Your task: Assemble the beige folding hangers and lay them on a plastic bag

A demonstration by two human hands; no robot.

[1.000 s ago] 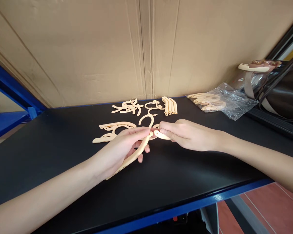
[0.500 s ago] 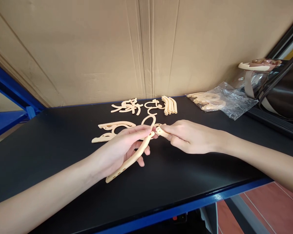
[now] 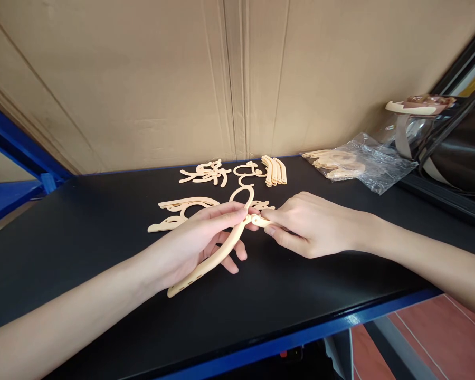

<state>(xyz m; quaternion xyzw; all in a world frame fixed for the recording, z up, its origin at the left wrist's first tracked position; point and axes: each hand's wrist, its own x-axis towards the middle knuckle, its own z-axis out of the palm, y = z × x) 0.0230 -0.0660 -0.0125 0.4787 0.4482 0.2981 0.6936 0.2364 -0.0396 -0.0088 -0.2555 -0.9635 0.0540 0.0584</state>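
My left hand pinches a cream plastic hanger arm together with a curved hanger hook at its upper end. The arm slants down to the left, with small slots along its lower part. Between thumb and fingers, my right hand grips a second cream hanger piece, mostly covered by the fingers. Its rounded end meets the joint at the left hand's fingertips; whether the two are locked together I cannot tell. Behind my left hand lie more folding hanger parts.
On the black tabletop, a pile of small cream pieces, loose hooks and a row of hanger arms lie at the back. A clear plastic bag of parts lies right. A cardboard wall stands behind.
The right hand's piece has turned and moved slightly left and down, its rounded end now at the joint by the left fingertips. The left hand has barely moved.
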